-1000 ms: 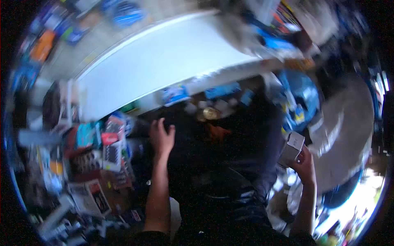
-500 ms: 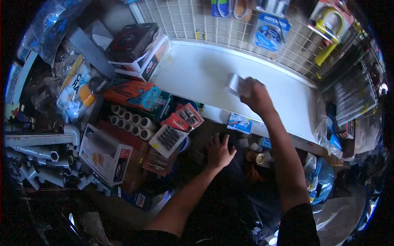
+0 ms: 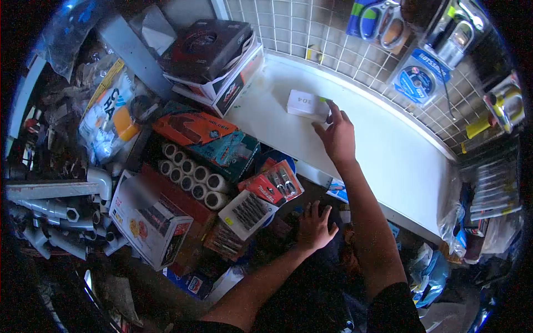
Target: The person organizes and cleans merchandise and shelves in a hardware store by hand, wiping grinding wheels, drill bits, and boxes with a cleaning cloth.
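Note:
On the white shelf [image 3: 388,152] lies a small white cardboard box [image 3: 305,104] printed "304", with a yellow-green mark near its right end. My right hand [image 3: 338,133] reaches over the shelf, thumb and fingers curved around that right end of the box. Lower down, in front of the shelf edge, my left hand [image 3: 316,228] has its fingers spread and holds nothing. Left of it are a tray of dark drill bits [image 3: 248,213] and a red Makita pack [image 3: 273,186].
Stacked boxes [image 3: 205,50] stand on the shelf's left end. Packaged goods, including a blue disc pack [image 3: 417,80], hang on the wire grid [image 3: 277,28] behind. White rolls [image 3: 189,176], an orange-and-teal box [image 3: 205,136] and grey pipe fittings [image 3: 61,213] crowd the left.
The white box, blurred and tilted in my right hand before, now rests on the shelf farther left. The view has turned right. My left hand stays low with fingers spread.

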{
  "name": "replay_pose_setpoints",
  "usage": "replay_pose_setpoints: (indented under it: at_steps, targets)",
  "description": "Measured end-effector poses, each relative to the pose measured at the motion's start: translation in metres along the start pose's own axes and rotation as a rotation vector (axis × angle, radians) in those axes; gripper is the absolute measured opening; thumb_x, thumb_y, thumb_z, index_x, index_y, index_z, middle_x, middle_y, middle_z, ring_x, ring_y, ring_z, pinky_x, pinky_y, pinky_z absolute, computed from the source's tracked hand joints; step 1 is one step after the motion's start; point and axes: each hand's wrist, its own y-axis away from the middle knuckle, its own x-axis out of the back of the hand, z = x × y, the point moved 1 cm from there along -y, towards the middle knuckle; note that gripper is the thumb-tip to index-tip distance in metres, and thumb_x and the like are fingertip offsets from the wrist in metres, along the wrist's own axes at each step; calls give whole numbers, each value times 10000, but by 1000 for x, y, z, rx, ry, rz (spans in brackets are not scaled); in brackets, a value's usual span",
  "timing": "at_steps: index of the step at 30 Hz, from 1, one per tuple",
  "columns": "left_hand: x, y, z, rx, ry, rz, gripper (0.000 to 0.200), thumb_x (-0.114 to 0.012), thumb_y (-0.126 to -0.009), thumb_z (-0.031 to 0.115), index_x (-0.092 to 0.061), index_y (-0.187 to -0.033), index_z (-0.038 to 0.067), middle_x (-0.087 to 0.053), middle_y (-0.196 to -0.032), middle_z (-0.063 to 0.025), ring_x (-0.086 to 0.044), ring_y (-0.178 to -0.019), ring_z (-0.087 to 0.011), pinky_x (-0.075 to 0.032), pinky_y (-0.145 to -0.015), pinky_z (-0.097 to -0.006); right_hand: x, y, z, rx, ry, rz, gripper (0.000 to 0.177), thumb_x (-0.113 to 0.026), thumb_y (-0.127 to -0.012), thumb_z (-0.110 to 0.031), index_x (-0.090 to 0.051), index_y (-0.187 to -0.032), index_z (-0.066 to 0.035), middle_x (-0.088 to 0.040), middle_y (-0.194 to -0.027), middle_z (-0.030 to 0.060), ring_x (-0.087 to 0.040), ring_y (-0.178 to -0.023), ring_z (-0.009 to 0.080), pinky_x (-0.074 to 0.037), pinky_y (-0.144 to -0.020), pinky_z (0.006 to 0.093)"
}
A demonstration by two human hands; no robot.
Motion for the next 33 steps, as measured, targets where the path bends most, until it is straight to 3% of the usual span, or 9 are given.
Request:
replay_pose_setpoints:
  at_steps: [4, 5, 8, 12, 15, 18, 22, 28, 33]
  targets:
    - [1, -1, -3, -5, -2, 19, 694, -735, -854, 412, -495, -1401, 59, -424, -1438, -320, -439, -1315, -509, -366, -1067, -650, -27, -26, 0, -33, -35, -7, 555, -764, -858, -176, -564, -1367, -79, -667, -1057, 214, -693, -866, 363, -563, -756, 468]
    - [-1, -2, -3, -8, -27, 69, 628, -672, -862, 415, -532, -1388, 102, -441, -1411, -248, -422, -1334, -471, -391, -1062, -616, -38, -35, 1, -29, -46, 8, 549, -761, -861, -177, -566, -1364, -80, -668, -1083, 224, -696, -886, 370, -563, -765, 467]
    - [-4, 1, -5, -5, -50, 43, 624, -671, -873, 411, -527, -1393, 96, -442, -1412, -257, -427, -1327, -483, -390, -1068, -617, -68, -71, 1, 175, -133, 66, 596, -769, -862, -198, -554, -1408, -98, -684, -1180, 209, -701, -991, 348, -553, -860, 446]
    - [-4, -1, -12, 8, 4, 23, 622, -677, -878, 401, -524, -1396, 93, -440, -1414, -265, -434, -1323, -485, -386, -1078, -617, -84, -75, -9, 122, 31, -99, 734, -757, -860, -330, -447, -1507, -178, -587, -1432, 167, -576, -1278, 342, -471, -1016, 498]
    - [-2, -2, -6, 8, 4, 17, 625, -685, -877, 402, -521, -1392, 87, -436, -1417, -268, -444, -1315, -481, -388, -1080, -617, -93, -62, 0, 278, 228, -24, 739, -766, -855, -292, -444, -1514, -195, -554, -1431, 189, -562, -1275, 354, -483, -1003, 482]
    - [2, 0, -8, -16, -24, 16, 618, -679, -884, 404, -522, -1389, 86, -437, -1417, -264, -448, -1312, -478, -395, -1072, -615, -91, -73, -9, 101, 113, 8, 705, -747, -884, -295, -440, -1517, -249, -508, -1414, 168, -534, -1281, 340, -467, -999, 523]
    - [-4, -3, -10, -39, -2, 61, 601, -665, -894, 404, -526, -1381, 81, -444, -1405, -263, -451, -1307, -478, -407, -1054, -613, -96, -107, -11, 178, 196, 58, 638, -707, -915, -276, -458, -1496, -364, -547, -1281, 172, -596, -1160, 349, -531, -932, 486]
    - [-35, -5, -27, -62, 26, -26, 668, -701, -871, 422, -493, -1397, 66, -435, -1400, -270, -438, -1316, -489, -394, -1052, -629, -116, -132, -2, 221, 191, 118, 491, -632, -970, -308, -533, -1451, -288, -644, -1014, 155, -688, -843, 363, -573, -726, 473]
    - [-36, -3, -30, -77, 94, 6, 765, -785, -823, 379, -439, -1425, 59, -383, -1444, -272, -418, -1336, -490, -379, -1068, -638, -128, -141, -4, 178, 220, 157, 510, -622, -972, -292, -505, -1469, -298, -658, -1013, 129, -698, -808, 361, -577, -687, 475]
